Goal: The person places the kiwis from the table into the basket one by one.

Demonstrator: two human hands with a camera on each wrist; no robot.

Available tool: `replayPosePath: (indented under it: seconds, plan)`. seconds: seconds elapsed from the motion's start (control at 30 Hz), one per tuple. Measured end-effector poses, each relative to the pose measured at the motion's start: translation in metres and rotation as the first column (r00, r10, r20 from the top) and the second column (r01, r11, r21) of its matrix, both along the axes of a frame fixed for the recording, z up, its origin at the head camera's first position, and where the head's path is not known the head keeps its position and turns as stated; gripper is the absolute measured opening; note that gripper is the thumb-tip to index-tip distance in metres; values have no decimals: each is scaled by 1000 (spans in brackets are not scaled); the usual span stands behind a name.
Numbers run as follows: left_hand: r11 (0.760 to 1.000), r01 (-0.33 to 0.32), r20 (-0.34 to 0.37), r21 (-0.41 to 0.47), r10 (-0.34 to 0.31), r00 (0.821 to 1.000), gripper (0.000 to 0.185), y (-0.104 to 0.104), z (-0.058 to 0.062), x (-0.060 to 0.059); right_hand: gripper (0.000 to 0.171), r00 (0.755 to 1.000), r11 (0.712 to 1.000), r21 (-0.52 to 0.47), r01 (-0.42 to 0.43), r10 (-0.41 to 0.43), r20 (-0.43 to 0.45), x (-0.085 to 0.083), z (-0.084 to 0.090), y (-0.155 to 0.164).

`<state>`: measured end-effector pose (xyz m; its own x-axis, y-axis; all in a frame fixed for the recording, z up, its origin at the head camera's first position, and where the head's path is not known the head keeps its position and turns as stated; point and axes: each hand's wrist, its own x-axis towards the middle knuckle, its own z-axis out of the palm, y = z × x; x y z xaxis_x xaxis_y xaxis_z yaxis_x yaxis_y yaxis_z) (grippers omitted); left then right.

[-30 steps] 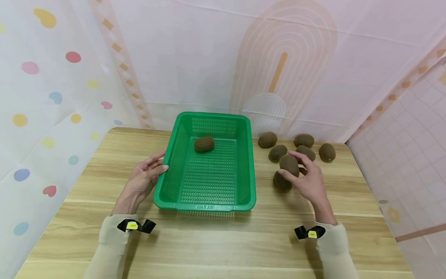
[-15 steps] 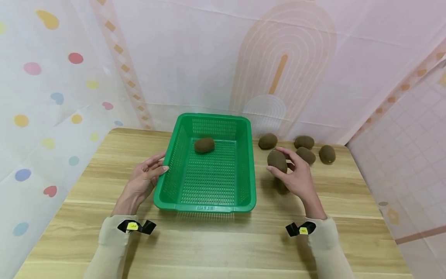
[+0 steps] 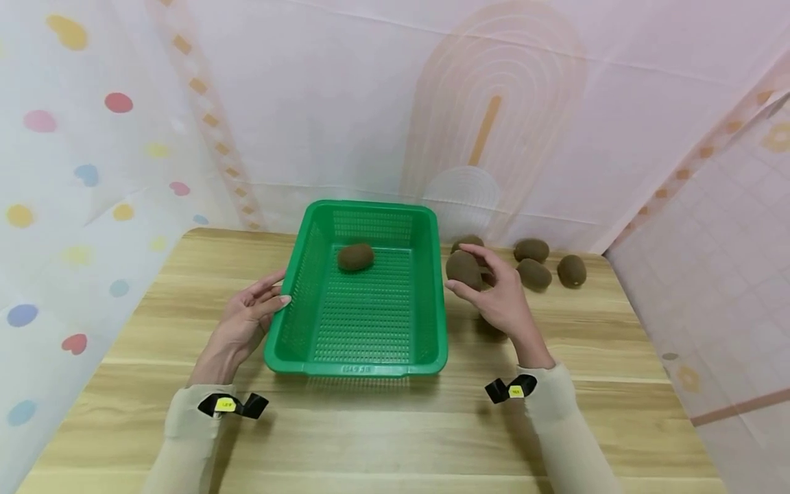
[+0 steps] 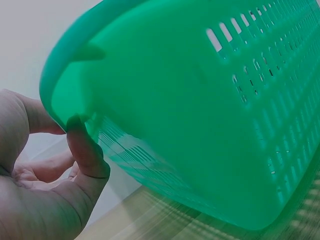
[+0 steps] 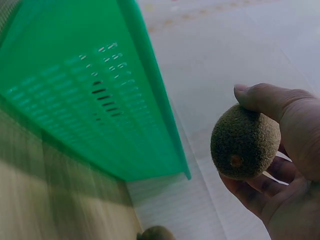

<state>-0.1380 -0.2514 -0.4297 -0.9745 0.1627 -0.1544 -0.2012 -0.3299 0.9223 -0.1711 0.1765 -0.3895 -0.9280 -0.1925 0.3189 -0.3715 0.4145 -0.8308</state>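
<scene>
A green plastic basket (image 3: pixel 354 368) stands mid-table with one brown kiwi (image 3: pixel 355 256) lying near its far end. My right hand (image 3: pixel 496 302) grips another kiwi (image 3: pixel 463 269) between thumb and fingers, raised just off the basket's right wall. The right wrist view shows that kiwi (image 5: pixel 245 142) in the curled fingers (image 5: pixel 295 165), beside the basket's outer wall (image 5: pixel 75 90). My left hand (image 3: pixel 256 312) rests against the basket's left side, fingers fairly straight. In the left wrist view its thumb (image 4: pixel 85 150) touches the basket wall (image 4: pixel 200 125) under the rim.
Loose kiwis lie on the wooden table (image 3: pixel 382 432) at the back right: three (image 3: pixel 531 250), (image 3: pixel 534 274), (image 3: pixel 571 270), and one (image 3: pixel 467 241) partly hidden behind the held fruit. Patterned fabric walls close in the back and both sides.
My right hand has lifted a kiwi from the group and carried it left, up to the basket's right wall. The left hand and basket have stayed put.
</scene>
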Motion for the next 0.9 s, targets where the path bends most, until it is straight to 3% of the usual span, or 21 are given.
replayPosePath:
  seconds: [0.3, 0.9]
  plan:
    - [1000, -7, 7, 9, 7, 1000, 68, -1, -1, 1, 62, 996, 996, 42, -78, 80, -36, -10, 7, -16]
    - [1000, -4, 9, 11, 4, 1000, 63, -2, -2, -1, 64, 982, 975, 124, -184, 187, -14, -15, 6, -48]
